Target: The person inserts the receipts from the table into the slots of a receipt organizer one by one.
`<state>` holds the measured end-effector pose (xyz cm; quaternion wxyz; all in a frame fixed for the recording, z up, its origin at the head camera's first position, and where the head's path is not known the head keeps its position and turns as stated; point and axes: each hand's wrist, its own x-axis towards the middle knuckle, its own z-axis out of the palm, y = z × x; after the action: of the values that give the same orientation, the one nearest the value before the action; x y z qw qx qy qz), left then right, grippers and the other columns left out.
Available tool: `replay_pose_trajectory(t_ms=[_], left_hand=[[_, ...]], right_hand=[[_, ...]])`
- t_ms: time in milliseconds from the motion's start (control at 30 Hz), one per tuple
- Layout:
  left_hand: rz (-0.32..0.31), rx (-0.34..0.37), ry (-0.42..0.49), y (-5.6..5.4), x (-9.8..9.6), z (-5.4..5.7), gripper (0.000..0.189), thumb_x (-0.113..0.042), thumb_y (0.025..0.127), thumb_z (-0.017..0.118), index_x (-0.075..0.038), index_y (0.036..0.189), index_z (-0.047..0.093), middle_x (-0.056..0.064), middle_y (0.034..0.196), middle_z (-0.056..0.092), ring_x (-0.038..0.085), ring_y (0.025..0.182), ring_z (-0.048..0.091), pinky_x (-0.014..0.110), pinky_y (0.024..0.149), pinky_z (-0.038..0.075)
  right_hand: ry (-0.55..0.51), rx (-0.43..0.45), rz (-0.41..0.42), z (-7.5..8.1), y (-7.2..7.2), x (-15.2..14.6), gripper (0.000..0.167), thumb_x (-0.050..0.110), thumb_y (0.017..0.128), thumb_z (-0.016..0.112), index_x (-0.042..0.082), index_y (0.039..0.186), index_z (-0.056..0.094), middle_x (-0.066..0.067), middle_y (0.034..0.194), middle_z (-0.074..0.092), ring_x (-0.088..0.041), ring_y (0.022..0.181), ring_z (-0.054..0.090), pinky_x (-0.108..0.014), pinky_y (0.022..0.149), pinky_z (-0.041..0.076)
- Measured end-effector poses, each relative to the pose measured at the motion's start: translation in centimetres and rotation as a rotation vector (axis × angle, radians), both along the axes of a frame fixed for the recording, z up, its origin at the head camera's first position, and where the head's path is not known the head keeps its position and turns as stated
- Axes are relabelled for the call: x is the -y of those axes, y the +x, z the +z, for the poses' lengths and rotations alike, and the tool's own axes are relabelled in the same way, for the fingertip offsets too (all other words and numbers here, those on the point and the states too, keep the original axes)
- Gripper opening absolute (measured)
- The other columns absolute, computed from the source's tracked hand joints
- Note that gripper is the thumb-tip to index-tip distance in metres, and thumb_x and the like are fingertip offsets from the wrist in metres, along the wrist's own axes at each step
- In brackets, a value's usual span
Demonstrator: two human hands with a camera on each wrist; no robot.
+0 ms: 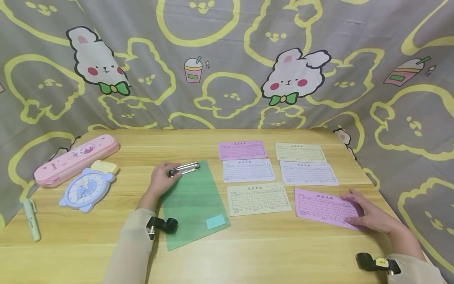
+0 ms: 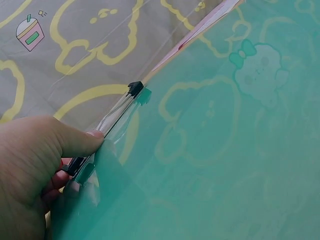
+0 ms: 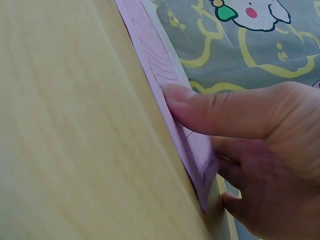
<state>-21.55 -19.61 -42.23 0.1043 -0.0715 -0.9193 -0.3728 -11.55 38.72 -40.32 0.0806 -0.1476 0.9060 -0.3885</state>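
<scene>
A translucent green clipboard [image 1: 193,201] lies left of centre in the head view, with a blue sticky note [image 1: 216,221] near its bottom right corner. My left hand [image 1: 164,177] grips its top edge at the metal clip [image 1: 185,169]; in the left wrist view the thumb of that hand [image 2: 40,155] presses the clip and the fingers curl behind it, partly hidden. At the right, my right hand [image 1: 370,213] holds the right end of a pink printed slip [image 1: 319,207]. The right wrist view has the thumb of this hand [image 3: 260,135] on the slip's face, other fingers beyond its edge.
Several more printed slips lie in two columns: pink [image 1: 242,150], white [image 1: 248,170], [image 1: 308,173] and cream [image 1: 259,199], [image 1: 299,152]. A pink pencil case [image 1: 78,159], blue clock-like dial [image 1: 88,190], yellow object [image 1: 105,167] and green marker [image 1: 32,220] lie left. A patterned curtain [image 1: 227,71] hangs behind.
</scene>
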Motion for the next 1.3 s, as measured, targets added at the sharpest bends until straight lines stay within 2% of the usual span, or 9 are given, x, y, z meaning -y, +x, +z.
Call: replay_pose_trajectory(t_ms=[433, 567, 700, 767, 833, 933, 1033, 1167, 1300], left_hand=[[0.007, 0.011, -0.03, -0.2, -0.3, -0.2, 0.035, -0.017, 0.076, 0.065, -0.005, 0.108, 0.06, 0.018, 0.101, 0.05, 0.032, 0.092, 0.039, 0.046, 0.08, 0.025], [0.004, 0.002, -0.081, -0.3, -0.4, -0.3, 0.036, -0.021, 0.077, 0.065, -0.008, 0.11, 0.06, 0.018, 0.1, 0.049, 0.032, 0.09, 0.039, 0.045, 0.079, 0.025], [0.0, -0.015, -0.168, -0.4, -0.7, -0.3, 0.039, -0.029, 0.077, 0.064, -0.013, 0.112, 0.059, 0.016, 0.098, 0.048, 0.031, 0.087, 0.038, 0.045, 0.077, 0.025], [0.005, -0.024, -0.192, -0.4, -0.9, -0.3, 0.039, -0.032, 0.077, 0.063, -0.015, 0.112, 0.06, 0.015, 0.096, 0.047, 0.03, 0.085, 0.038, 0.044, 0.076, 0.025], [0.012, -0.031, -0.198, -0.4, -1.0, -0.2, 0.038, -0.032, 0.077, 0.063, -0.014, 0.111, 0.06, 0.014, 0.094, 0.047, 0.029, 0.084, 0.037, 0.044, 0.075, 0.025], [0.02, -0.031, -0.192, -0.3, -1.1, -0.1, 0.037, -0.03, 0.078, 0.063, -0.013, 0.11, 0.061, 0.013, 0.094, 0.047, 0.028, 0.083, 0.037, 0.043, 0.074, 0.025], [0.017, -0.031, -0.19, -0.3, -1.0, 0.1, 0.037, -0.028, 0.078, 0.063, -0.01, 0.11, 0.061, 0.013, 0.095, 0.047, 0.029, 0.084, 0.037, 0.043, 0.075, 0.025], [0.013, -0.031, -0.183, -0.3, -0.9, 0.3, 0.037, -0.027, 0.078, 0.063, -0.008, 0.11, 0.06, 0.014, 0.095, 0.048, 0.029, 0.085, 0.037, 0.044, 0.076, 0.025], [0.014, -0.031, -0.18, -0.3, -0.7, 0.3, 0.038, -0.027, 0.078, 0.063, -0.008, 0.111, 0.06, 0.014, 0.096, 0.048, 0.029, 0.086, 0.038, 0.044, 0.077, 0.025]], right_hand=[[0.029, -0.022, -0.026, 0.3, -0.4, 0.3, 0.036, 0.002, 0.066, 0.067, 0.002, 0.095, 0.047, -0.043, 0.125, 0.005, -0.062, 0.109, 0.003, -0.068, 0.082, 0.0], [0.076, -0.051, -0.05, 0.2, -0.2, 0.4, 0.031, 0.003, 0.066, 0.067, 0.001, 0.091, 0.049, -0.044, 0.124, 0.011, -0.063, 0.107, 0.009, -0.068, 0.081, 0.005], [0.175, -0.101, -0.093, 0.3, 0.0, 0.4, 0.032, 0.004, 0.068, 0.067, -0.008, 0.092, 0.051, -0.042, 0.119, 0.023, -0.06, 0.104, 0.02, -0.065, 0.081, 0.015], [0.236, -0.151, -0.126, 0.4, 0.0, 0.5, 0.03, 0.003, 0.067, 0.066, -0.01, 0.09, 0.053, -0.035, 0.106, 0.04, -0.052, 0.095, 0.036, -0.056, 0.079, 0.028], [0.281, -0.171, -0.157, 0.7, 0.0, 0.6, 0.026, 0.002, 0.068, 0.065, -0.01, 0.088, 0.054, -0.025, 0.091, 0.05, -0.038, 0.08, 0.046, -0.044, 0.069, 0.038], [0.286, -0.154, -0.188, 1.1, 0.0, 0.7, 0.024, 0.0, 0.071, 0.062, -0.011, 0.09, 0.054, -0.012, 0.077, 0.052, -0.019, 0.065, 0.043, -0.029, 0.054, 0.036], [0.255, -0.109, -0.201, 1.3, -0.1, 0.6, 0.03, -0.002, 0.072, 0.058, -0.014, 0.099, 0.051, -0.011, 0.078, 0.052, -0.013, 0.063, 0.043, -0.025, 0.052, 0.036], [0.23, -0.12, -0.208, 1.4, -0.2, 0.5, 0.04, -0.001, 0.068, 0.06, -0.01, 0.106, 0.051, -0.013, 0.083, 0.054, -0.007, 0.065, 0.043, -0.023, 0.054, 0.036], [0.23, -0.117, -0.193, 1.7, -0.3, 0.6, 0.046, 0.007, 0.07, 0.065, -0.006, 0.111, 0.05, -0.023, 0.097, 0.054, -0.008, 0.075, 0.045, -0.023, 0.06, 0.036]])
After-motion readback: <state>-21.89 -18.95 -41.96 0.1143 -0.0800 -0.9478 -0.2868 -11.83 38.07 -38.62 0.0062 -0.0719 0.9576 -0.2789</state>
